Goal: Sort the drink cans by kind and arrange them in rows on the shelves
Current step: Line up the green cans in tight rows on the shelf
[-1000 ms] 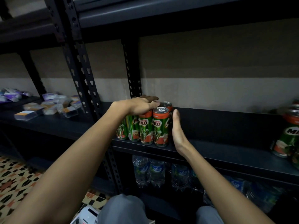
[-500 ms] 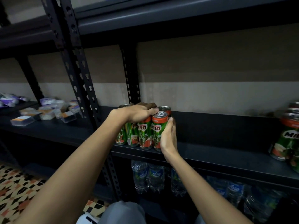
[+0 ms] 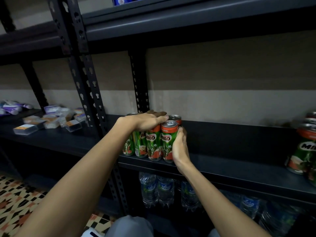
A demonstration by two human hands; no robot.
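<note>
A tight cluster of green and red Milo cans (image 3: 152, 142) stands upright near the front edge of the dark middle shelf (image 3: 230, 166), just right of the shelf post. My left hand (image 3: 145, 120) lies flat across the tops of the left and back cans, fingers straight. My right hand (image 3: 180, 147) presses against the right side of the front right can (image 3: 166, 139), with its fingers curled round the can's far side. More Milo cans (image 3: 304, 151) stand in a stack at the far right of the same shelf.
A perforated black post (image 3: 89, 93) rises left of the cluster. Small plastic boxes and packets (image 3: 51, 118) lie on the neighbouring shelf to the left. Water bottles (image 3: 164, 190) fill the shelf below. Something blue (image 3: 119, 0) shows on the top shelf. Patterned floor tiles lie at lower left.
My right hand, flat and apart from the cans a second ago, has closed in against the front right can and curled round it. My left hand stays on the can tops.
</note>
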